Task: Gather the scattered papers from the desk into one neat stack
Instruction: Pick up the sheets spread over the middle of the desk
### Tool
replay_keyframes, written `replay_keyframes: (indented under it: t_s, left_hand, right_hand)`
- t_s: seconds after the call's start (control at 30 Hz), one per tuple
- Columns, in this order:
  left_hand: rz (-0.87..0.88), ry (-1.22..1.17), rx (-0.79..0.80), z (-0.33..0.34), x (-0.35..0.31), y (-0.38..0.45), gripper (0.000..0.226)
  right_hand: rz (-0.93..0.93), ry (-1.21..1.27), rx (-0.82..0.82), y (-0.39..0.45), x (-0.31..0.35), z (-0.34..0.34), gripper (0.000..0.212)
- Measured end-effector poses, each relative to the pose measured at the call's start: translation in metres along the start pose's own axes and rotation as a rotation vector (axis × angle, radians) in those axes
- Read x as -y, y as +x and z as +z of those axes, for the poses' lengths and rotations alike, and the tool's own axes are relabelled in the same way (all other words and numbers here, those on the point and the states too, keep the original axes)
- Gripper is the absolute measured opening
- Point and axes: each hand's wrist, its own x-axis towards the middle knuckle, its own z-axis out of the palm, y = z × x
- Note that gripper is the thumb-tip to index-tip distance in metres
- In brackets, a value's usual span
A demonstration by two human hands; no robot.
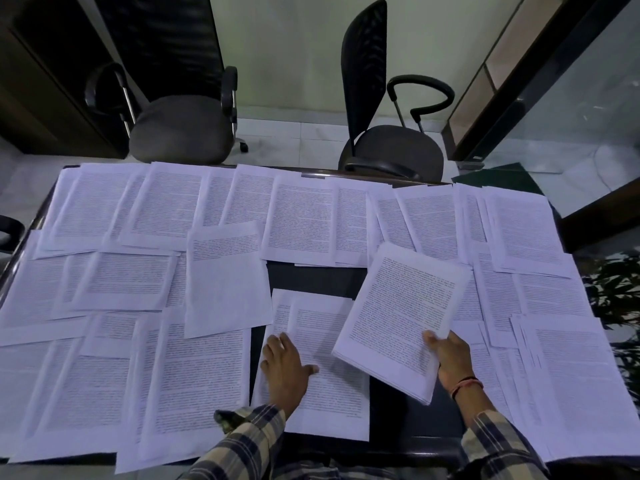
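Several printed white sheets (145, 209) cover most of the dark desk (311, 277). My right hand (450, 358) grips the lower corner of a stack of papers (398, 313), lifted and tilted above the desk right of centre. My left hand (285, 368) lies flat, fingers spread, on a sheet (332, 393) in front of me, with a second sheet showing under its left edge. A mostly blank page (225, 282) lies left of that pair.
Two black office chairs (180, 129) (391, 147) stand beyond the far edge of the desk. A glass partition (571, 98) runs along the right. Dark plant leaves (613, 289) show past the desk's right edge. Papers overhang the near and left edges.
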Motion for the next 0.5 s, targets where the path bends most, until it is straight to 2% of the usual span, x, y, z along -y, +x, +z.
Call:
replay_keyframes:
  t_s: [0.07,0.2,0.33,0.4,0.5]
  left_hand:
    - [-0.024,-0.048,-0.032,0.000,0.004,0.002,0.102]
    - [-0.197,-0.085,-0.028,-0.002,0.008,0.003,0.128]
    - [-0.281,-0.195,0.000,-0.007,0.001,0.010,0.131]
    - [-0.294,-0.258,0.020,-0.005,0.002,0.017,0.110]
    - [-0.158,-0.293,0.054,-0.011,0.003,0.026,0.063]
  right_hand:
    - [0.001,-0.016,0.012,-0.001,0.000,-0.001,0.024]
    - [-0.006,-0.016,0.032,0.001,-0.002,-0.001,0.024]
    - [-0.009,-0.015,0.050,0.004,-0.004,-0.001,0.025]
    - [-0.022,-0.025,0.056,0.004,-0.003,-0.002,0.023]
    - [-0.040,-0.003,0.057,0.005,0.000,-0.007,0.019]
